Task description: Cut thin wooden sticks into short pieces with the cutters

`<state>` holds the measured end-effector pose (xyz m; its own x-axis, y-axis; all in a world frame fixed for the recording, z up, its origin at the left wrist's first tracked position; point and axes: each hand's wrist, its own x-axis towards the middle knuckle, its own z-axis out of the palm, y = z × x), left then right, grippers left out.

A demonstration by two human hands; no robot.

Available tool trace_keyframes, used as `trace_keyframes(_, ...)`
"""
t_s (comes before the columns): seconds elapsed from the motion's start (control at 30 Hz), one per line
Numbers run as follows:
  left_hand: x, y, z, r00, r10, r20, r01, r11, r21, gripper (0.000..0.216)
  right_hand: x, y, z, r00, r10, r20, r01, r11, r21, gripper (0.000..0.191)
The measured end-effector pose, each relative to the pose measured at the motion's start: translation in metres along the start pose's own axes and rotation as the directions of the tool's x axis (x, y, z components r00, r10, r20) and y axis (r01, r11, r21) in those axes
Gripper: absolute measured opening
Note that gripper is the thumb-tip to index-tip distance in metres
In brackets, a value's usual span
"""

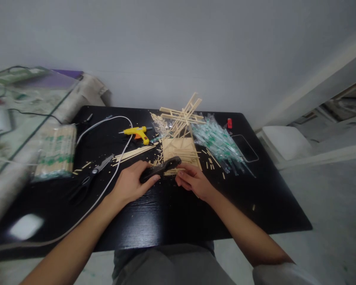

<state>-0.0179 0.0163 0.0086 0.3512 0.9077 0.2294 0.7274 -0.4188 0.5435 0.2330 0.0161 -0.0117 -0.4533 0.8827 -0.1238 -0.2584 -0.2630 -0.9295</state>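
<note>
- Left hand (135,180): thumb and fingers closed around a dark hand tool (165,165), its long axis slanting away rightward, tip just beside the other hand's fingertips.
- Right hand (197,183): nearest the tip, fingers curled; from here I can't tell whether they pinch anything. Wooden sticks (180,154) lie just beyond.
- Black table (195,221): scissors (95,171), yellow glue gun (140,133), wooden frame (184,116), plastic wrappers (221,140); pale wall (166,51) behind.
</note>
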Motion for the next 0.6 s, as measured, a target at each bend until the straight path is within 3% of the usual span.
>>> trace_keyframes(0.6, -0.0015, -0.0033, 0.0012, 0.998, 0.062, -0.003, -0.061, 0.997, 0.055, 0.037, -0.0005, -0.0059, 0.0019, 1.0, -0.005, -0.004, 0.005, 1.0, 0.005, 0.036)
